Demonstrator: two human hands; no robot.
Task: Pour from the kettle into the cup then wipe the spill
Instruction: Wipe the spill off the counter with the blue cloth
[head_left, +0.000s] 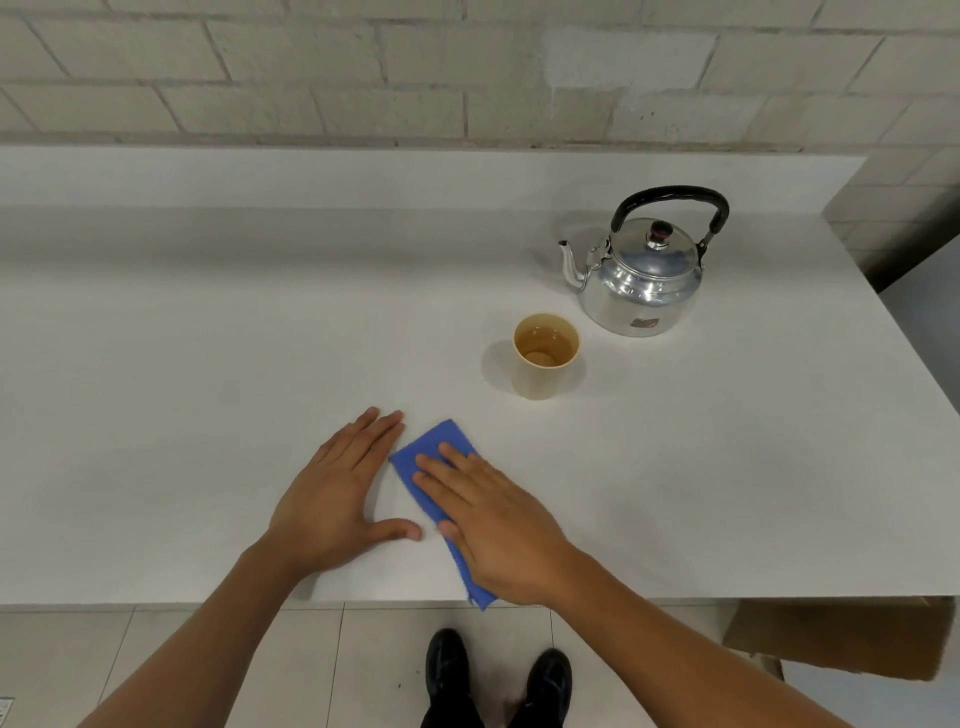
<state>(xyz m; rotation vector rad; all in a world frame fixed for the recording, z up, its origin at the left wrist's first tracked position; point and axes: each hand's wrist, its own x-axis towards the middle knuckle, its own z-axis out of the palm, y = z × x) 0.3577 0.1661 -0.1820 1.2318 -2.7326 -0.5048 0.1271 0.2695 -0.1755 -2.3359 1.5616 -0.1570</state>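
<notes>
A silver kettle (641, 280) with a black handle stands upright at the back right of the white counter, spout pointing left. In front of it and to its left sits a beige cup (545, 356) holding amber liquid. A folded blue cloth (431, 457) lies near the counter's front edge, its near end reaching the edge. My right hand (493, 519) lies flat on the cloth, fingers spread, pressing it down. My left hand (337, 493) rests flat on the bare counter just left of the cloth, fingers together, holding nothing. No spill is visible on the surface.
The white counter (208, 364) runs to a raised back ledge under a brick wall. Its right edge slants away past the kettle. A cardboard box (841, 639) sits below the counter at right. Tiled floor and my black shoes (498, 675) show beneath the front edge.
</notes>
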